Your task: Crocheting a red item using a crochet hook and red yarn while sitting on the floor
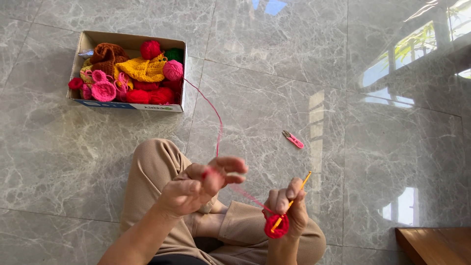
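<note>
An open rectangular cardboard box point(83, 46) sits upper left.

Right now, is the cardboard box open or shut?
Open: the cardboard box has no lid, and yarn balls and crochet pieces fill it.

Bright daylight filled the scene. The polished grey marble floor point(304, 73) mirrored a window with foliage at the upper right, and paler glare patches lay across the tiles toward the lower right. Shadows were soft and faint, the clearest beside the cardboard box point(182, 88). Most of the view was sharp; the left hand point(203, 184) showed motion blur at its fingertips.
</note>
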